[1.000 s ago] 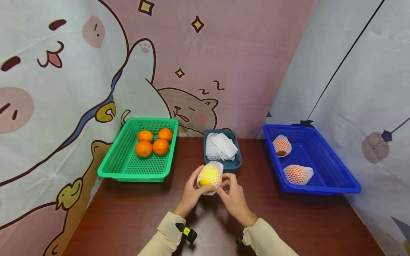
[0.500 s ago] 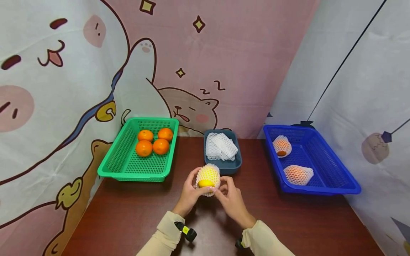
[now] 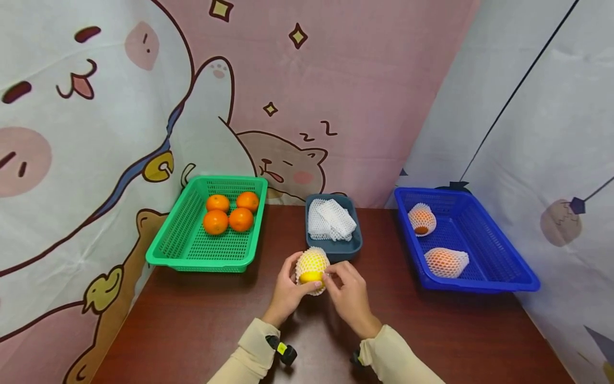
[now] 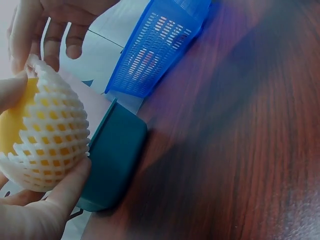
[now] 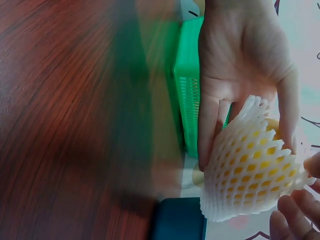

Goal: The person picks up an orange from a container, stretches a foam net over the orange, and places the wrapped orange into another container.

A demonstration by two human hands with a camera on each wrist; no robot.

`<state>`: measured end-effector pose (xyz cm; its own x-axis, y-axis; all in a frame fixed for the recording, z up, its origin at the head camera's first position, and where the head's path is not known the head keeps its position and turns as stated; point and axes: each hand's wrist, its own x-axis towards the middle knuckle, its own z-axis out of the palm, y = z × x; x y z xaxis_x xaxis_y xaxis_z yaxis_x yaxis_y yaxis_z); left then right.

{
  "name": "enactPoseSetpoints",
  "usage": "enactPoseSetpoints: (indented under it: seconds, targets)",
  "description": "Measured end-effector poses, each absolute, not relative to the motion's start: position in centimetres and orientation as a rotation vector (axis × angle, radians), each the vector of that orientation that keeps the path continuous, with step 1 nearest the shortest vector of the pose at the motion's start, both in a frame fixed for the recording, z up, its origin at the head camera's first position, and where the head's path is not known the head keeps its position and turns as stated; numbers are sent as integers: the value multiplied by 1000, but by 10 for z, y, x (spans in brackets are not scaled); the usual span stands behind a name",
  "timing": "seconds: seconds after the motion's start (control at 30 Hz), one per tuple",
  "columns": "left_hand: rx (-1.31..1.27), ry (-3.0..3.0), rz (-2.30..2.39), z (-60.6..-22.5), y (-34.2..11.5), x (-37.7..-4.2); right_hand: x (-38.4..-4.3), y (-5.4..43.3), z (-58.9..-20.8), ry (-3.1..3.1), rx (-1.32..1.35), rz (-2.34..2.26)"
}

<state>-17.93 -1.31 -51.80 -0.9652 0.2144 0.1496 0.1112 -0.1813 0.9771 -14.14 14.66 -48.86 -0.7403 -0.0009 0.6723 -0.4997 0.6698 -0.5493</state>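
A round yellow fruit [image 3: 312,277] sits partly inside a white foam fruit net [image 3: 313,260], held above the table. My left hand [image 3: 287,292] grips the netted fruit from the left, thumb across its bare yellow part. From the right, my right hand [image 3: 350,296] pinches the net's edge between thumb and forefinger. The left wrist view shows that pinched edge [image 4: 35,62] drawn up beside the bare skin of the fruit. In the right wrist view the net [image 5: 250,170] covers most of the fruit, and the left fingers lie along it.
A green basket [image 3: 201,264] with several oranges [image 3: 216,222] stands at the left. Behind my hands, a small dark blue-grey bin [image 3: 352,246] holds white foam nets [image 3: 331,220]. At the right, a blue basket [image 3: 479,284] contains two netted fruits [image 3: 446,262].
The fruit has turned slightly in my left hand, with its bare yellow part facing me. My right hand has shifted its pinch along the net's right edge.
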Motion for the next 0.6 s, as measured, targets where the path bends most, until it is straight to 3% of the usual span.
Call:
enactPoseSetpoints:
  seconds: [0.3,0.6]
  targets:
    - [381,2014,2323,-488,-19,-168,-136,138,-485,-2173,500,1033]
    - [375,2013,2347,-502,-17,-173,-131,134,-485,-2178,535,1070]
